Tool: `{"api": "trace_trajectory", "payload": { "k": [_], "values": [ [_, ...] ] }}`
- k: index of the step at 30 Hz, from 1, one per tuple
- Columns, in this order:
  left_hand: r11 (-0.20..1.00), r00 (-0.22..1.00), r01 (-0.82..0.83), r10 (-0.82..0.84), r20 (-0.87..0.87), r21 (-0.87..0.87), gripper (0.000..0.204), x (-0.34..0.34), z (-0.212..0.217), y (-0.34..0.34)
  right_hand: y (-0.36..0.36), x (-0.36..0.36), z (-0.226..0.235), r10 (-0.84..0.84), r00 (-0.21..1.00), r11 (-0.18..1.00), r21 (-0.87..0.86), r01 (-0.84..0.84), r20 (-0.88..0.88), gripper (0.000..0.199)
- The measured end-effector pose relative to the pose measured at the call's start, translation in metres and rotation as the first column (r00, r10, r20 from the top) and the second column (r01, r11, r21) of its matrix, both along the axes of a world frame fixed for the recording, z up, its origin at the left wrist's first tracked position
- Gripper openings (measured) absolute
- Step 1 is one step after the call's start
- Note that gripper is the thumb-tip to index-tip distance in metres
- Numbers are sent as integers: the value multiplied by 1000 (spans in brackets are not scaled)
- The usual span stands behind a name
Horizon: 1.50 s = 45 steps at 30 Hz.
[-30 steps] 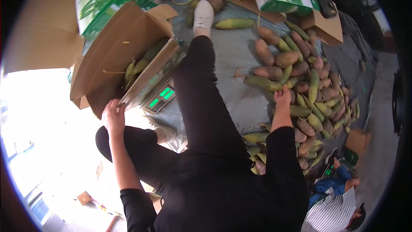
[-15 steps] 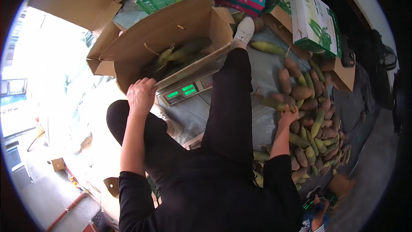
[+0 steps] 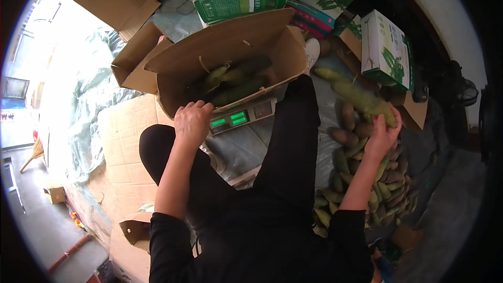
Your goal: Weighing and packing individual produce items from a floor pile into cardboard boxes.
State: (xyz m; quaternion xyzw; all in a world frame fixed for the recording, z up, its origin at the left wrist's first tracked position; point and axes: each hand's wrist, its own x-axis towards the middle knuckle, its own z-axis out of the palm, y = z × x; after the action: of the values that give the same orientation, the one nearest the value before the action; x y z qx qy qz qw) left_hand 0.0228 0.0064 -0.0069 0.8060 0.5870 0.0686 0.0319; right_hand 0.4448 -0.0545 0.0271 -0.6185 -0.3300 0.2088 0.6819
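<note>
An open cardboard box (image 3: pixel 220 44) stands between my legs on a digital scale (image 3: pixel 242 117) with lit green digits. Several green radishes (image 3: pixel 241 89) lie inside, partly in shadow. My left hand (image 3: pixel 192 123) is closed over the near rim of the box. Off to the right, my right hand (image 3: pixel 385 133) is wrapped round one end of a long green radish (image 3: pixel 361 99), held up above the pile. Beneath it spreads a heap of green and soil-brown radishes (image 3: pixel 387 181), partly hidden by my forearm.
Green-and-white printed cartons (image 3: pixel 241 0) stand behind the box, and another carton (image 3: pixel 385 50) sits at the far right. Flattened cardboard (image 3: pixel 128 136) and clear plastic sheeting (image 3: pixel 86 110) cover the ground at left. A broom (image 3: pixel 34 153) leans farther left.
My right hand has lifted the radish off the pile, moving it right and away from me. My left hand stays on the box rim. The whole view has shifted slightly.
</note>
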Motion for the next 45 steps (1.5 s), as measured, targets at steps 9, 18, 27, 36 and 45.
{"api": "trace_trajectory", "payload": {
  "k": [9, 18, 27, 36, 45],
  "values": [
    [1000, 1000, 0, 0, -14, 18, 8, -2, 2, 0, 75, -84, 68, 416, 897, 847, 296, -441, 146, 40],
    [1000, 1000, 19, -19, -8, -13, 6, 5, 1, 5, 113, -166, 59, 410, 459, 814, -89, -574, 788, 52],
    [1000, 1000, -19, 18, -15, -21, 14, 5, 3, -1, 61, -93, -5, 371, 782, 920, -81, -385, 501, 25],
    [1000, 1000, 1, -1, -13, -10, 22, -18, -19, 6, -113, 34, -174, 463, 842, 552, -834, -30, 277, 24],
    [1000, 1000, 8, -8, 6, -21, 34, -24, -36, 14, -322, 39, -305, 695, 718, 30, -999, 16, 32, 24]
  ]
}}
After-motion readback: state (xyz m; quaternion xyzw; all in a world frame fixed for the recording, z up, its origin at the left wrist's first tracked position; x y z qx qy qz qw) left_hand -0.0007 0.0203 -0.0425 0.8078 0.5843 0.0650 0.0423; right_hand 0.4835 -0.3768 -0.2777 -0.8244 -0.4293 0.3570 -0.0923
